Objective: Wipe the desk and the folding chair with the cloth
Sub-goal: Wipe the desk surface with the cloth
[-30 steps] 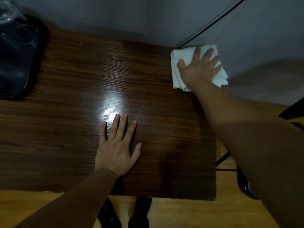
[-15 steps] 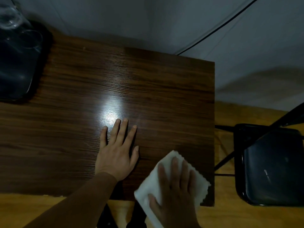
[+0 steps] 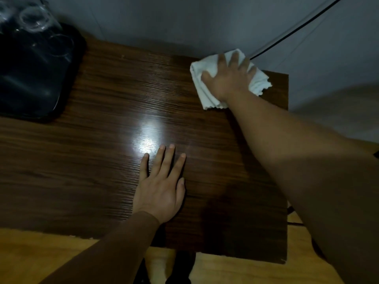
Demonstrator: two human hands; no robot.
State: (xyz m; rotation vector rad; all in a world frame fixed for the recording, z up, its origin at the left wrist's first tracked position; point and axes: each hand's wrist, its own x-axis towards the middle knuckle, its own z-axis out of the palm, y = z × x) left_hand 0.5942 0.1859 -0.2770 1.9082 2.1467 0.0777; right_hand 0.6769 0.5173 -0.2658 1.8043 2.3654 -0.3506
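right grip [image 3: 227,78] presses the cloth [image 3: 202,68], fingers looking spread through the blur, at the counter's [image 3: 92,160] far right corner, so the bare wood lies leftward and nearer, toward the flat left grip [image 3: 160,191].

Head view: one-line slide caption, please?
Right hand presses white cloth onto the desk at its far right corner; left hand rests flat on it.

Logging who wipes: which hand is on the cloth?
The right hand, spread over the white cloth at the far corner of the desk; the left hand lies flat on bare wood.
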